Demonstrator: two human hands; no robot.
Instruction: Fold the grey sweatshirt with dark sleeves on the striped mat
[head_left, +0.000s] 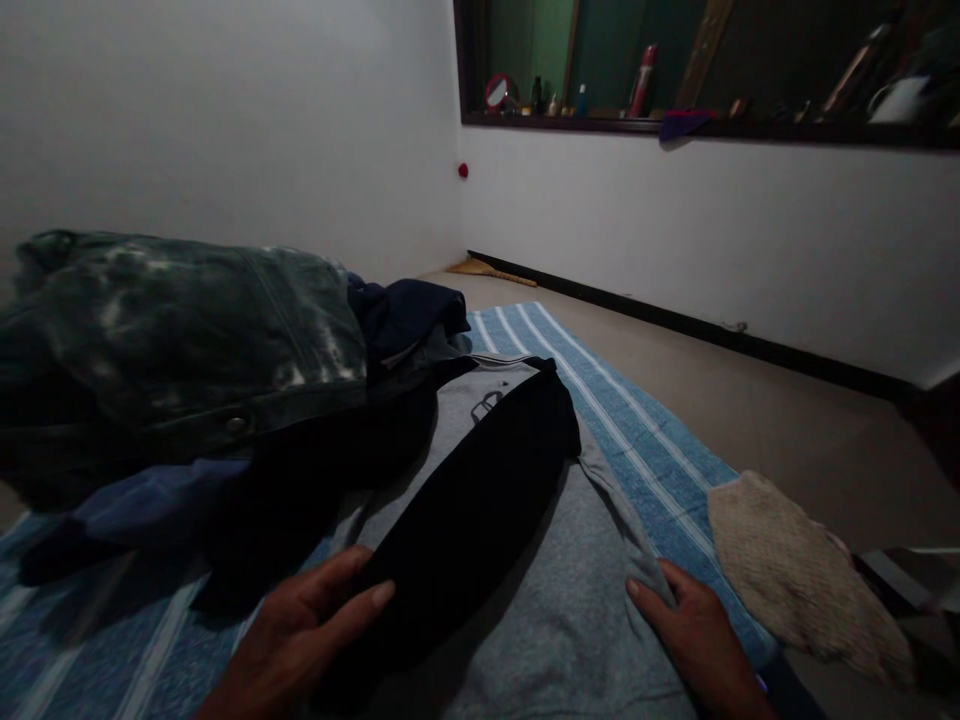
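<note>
Far left: 1 heap of clothes [187,360] on the striped blue mat [645,440], w/ 1 faded denim piece [180,320] on top, 1 navy item [412,310] at its right end, 1 purplish-blue piece [142,500] underneath in front. Heap too dark to count further.

Left hand [300,630]: fingers spread flat, thumb on the edge of the 1 black sleeve [480,500]; grip open, pressing, not closed round anything. Sleeve lies diagonally across the 1 grey garment [555,610], which is spread flat on the mat, centre of view, just right of the heap.

Right hand [697,630]: flat on the grey garment's right edge, fingers together, grip open, nothing held.

Right of that: 1 beige knitted cloth [795,570], partly on the mat's edge, near the right hand but apart. Far right: 1 dark flat object [900,580], can't tell what. Back wall: 1 shelf [675,125] w/ several small items.
</note>
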